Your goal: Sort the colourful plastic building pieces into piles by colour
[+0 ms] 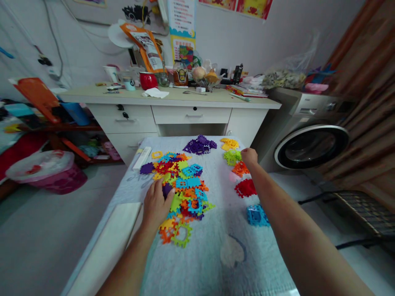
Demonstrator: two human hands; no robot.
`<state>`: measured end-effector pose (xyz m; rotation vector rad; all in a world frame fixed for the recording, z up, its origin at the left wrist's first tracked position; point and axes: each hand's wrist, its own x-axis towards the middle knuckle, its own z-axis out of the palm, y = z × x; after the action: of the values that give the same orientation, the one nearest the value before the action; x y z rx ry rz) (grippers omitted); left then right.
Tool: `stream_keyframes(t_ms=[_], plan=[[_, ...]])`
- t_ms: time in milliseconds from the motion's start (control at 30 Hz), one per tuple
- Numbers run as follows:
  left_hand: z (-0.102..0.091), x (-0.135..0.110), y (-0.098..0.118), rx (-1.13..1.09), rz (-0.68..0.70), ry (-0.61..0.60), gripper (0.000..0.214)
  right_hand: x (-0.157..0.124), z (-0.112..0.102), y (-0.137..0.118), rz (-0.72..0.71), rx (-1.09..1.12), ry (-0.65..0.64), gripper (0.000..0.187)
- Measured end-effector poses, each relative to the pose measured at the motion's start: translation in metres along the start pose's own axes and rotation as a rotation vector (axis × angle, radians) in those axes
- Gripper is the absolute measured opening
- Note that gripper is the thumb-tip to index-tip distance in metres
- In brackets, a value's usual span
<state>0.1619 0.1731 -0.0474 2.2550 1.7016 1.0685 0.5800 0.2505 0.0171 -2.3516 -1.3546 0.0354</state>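
Head camera view: the left hand (156,204) is lying flat and released on a mixed pile of plastic tiles (185,187) at the middle of the cloth-covered table (197,269), its fingertips touching a purple tile (167,190). The right hand (249,156) is hovering near the far right edge, fingers curling under just above the orange group (240,169), so whether it is grasping a tile cannot be told. Single-colour groups are sitting along that edge, each colour lying apart from the mixed pile.
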Motion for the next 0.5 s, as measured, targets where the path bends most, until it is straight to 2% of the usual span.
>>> stream_keyframes(t_ms=[100, 300, 400, 500], plan=[[0.000, 0.000, 0.001, -0.002, -0.009, -0.005, 0.056, -0.018, -0.002, -0.005, 0.010, -0.009, -0.031, 0.031], [0.000, -0.001, 0.000, -0.008, -0.021, -0.004, 0.054, -0.056, 0.006, -0.021, -0.246, -0.220, -0.149, 0.036], [0.000, -0.001, -0.001, -0.018, -0.012, -0.004, 0.054, -0.055, 0.008, -0.022, -0.235, -0.223, -0.088, 0.041], [0.001, -0.001, -0.002, -0.028, -0.002, 0.007, 0.055, -0.036, 0.006, -0.021, -0.174, -0.210, -0.059, 0.046]])
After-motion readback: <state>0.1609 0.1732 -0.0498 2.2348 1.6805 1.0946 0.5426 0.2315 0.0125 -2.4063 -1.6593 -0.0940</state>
